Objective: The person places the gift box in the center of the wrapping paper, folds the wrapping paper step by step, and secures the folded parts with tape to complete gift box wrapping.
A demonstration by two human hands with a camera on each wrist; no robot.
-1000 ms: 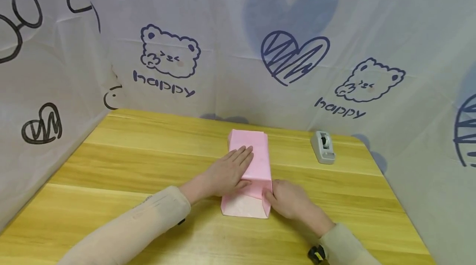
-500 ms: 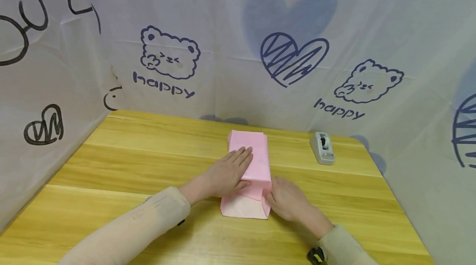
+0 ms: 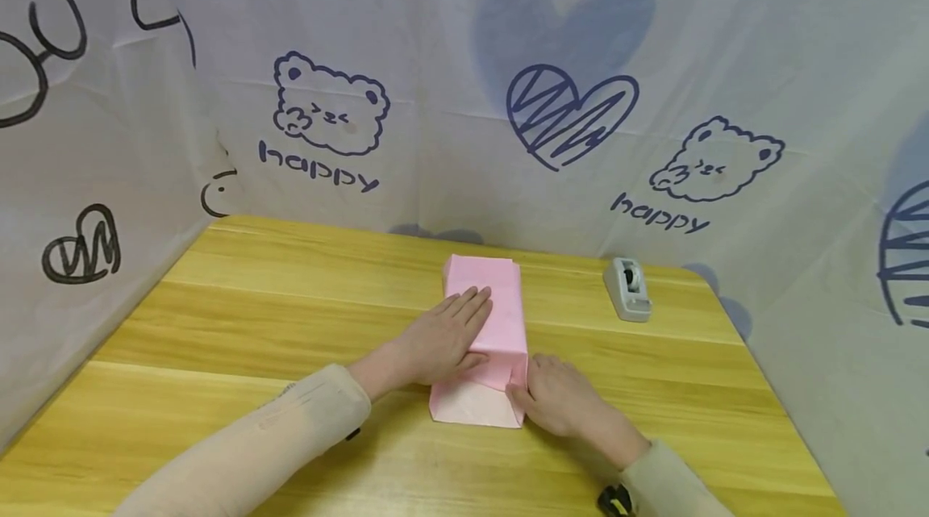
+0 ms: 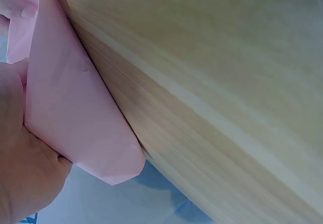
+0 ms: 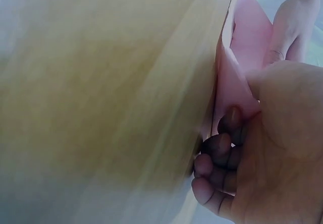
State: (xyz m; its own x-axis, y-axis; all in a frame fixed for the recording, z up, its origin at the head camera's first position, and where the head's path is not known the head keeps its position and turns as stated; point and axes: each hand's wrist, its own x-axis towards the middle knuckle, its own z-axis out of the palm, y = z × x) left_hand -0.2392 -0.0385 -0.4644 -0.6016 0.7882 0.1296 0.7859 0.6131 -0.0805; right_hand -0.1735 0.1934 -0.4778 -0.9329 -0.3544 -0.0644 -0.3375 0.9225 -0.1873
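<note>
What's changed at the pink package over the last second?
The right grip's thumb has shifted slightly inward and toward the person at the near-right corner of the pink package. Nothing was visibly released. The left grip stays flat on top; package and tape dispenser are unmoved.

The left arm (image 3: pixel 290 420) comes up from the bottom left, and the right arm (image 3: pixel 617 436) comes in from the bottom right. Long pale sleeves (image 3: pixel 225 456) stop before the bare hands. The left hand (image 3: pixel 441 339) lies flat, palm down, fingers straight and thumb out to the side. The right hand (image 3: pixel 559 396) is lower, its thumb and bent fingers (image 5: pixel 217 146) making a pinch.
</note>
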